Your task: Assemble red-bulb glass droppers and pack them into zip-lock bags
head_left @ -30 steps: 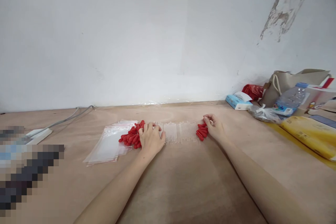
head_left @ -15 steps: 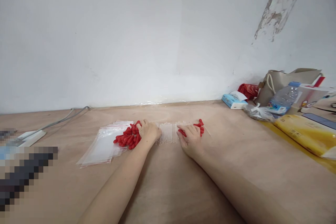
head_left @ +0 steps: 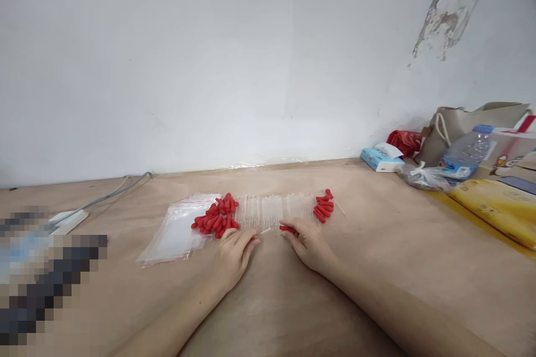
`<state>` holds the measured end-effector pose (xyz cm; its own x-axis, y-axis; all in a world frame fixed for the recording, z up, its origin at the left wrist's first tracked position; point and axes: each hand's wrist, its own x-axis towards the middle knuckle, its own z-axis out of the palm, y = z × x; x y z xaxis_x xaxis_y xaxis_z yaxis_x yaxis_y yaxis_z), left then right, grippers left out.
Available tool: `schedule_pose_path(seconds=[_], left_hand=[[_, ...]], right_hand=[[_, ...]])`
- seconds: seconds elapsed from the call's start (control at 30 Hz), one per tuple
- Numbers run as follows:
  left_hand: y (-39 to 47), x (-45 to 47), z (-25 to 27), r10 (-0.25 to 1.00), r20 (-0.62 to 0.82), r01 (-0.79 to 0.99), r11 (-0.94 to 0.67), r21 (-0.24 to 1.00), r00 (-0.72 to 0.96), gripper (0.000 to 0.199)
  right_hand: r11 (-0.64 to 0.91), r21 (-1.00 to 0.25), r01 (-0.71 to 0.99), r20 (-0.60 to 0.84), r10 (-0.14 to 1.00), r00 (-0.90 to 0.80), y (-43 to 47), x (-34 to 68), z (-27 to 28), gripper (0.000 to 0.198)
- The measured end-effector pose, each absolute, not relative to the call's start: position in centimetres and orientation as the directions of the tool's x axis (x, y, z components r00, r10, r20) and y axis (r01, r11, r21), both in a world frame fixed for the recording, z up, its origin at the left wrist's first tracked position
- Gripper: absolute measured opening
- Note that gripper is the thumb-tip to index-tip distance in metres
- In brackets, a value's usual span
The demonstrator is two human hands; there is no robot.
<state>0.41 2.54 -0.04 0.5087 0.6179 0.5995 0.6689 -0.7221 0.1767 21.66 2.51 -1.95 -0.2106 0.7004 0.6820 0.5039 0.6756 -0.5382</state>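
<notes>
My left hand (head_left: 235, 254) pinches a thin clear glass dropper tube (head_left: 266, 230), which points right. Facing it, my right hand (head_left: 310, 242) grips a red rubber dropper bulb (head_left: 288, 229) between thumb and fingers, a small gap from the tube's end. Just beyond both hands lies a row of clear tubes (head_left: 272, 209), side by side. A heap of red bulbs (head_left: 215, 217) rests at the row's left, partly over clear zip bags (head_left: 178, 231). Several more red bulbs (head_left: 324, 207) lie at its right end, next to a lone thin stick (head_left: 340, 206).
At the right stand a blue tissue box (head_left: 382, 158), a tied plastic bag (head_left: 422, 177), a water bottle (head_left: 467, 153), a grey bag (head_left: 439, 134) and a yellow pack (head_left: 494, 206). A power strip (head_left: 69, 222) with a grey cable lies left. The wall (head_left: 209, 67) bounds the table's back.
My left hand has come back from the bulb heap and tube row toward me, now with a tube. My right hand has drawn back from the right bulbs, holding one.
</notes>
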Motion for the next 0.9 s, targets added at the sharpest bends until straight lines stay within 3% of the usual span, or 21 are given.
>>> schedule_pose_path(seconds=[0.1,0.27,0.7,0.9], left_hand=[[2.64,0.10,-0.80,0.558,0.651,0.621,-0.766,0.166,0.515,0.018],[2.73,0.23,-0.85,0.564,0.643,0.615,-0.768,0.179,0.518,0.018],[2.82,0.11,-1.09,0.523,0.604,0.550,-0.819,0.161,0.601,0.027],[2.75,0.04,-1.30,0.527,0.571,0.556,-0.819,0.144,0.629,0.030]], right_hand=[[0.718,-0.511,0.473,0.678,0.674,-0.292,2.03,21.42,-1.77,0.021],[0.723,-0.470,0.507,0.668,0.666,-0.331,1.75,21.25,-1.66,0.021],[0.749,-0.522,0.408,0.647,0.659,-0.383,1.65,21.18,-1.33,0.022],[0.744,-0.504,0.440,0.620,0.665,-0.416,1.50,21.45,-1.49,0.021]])
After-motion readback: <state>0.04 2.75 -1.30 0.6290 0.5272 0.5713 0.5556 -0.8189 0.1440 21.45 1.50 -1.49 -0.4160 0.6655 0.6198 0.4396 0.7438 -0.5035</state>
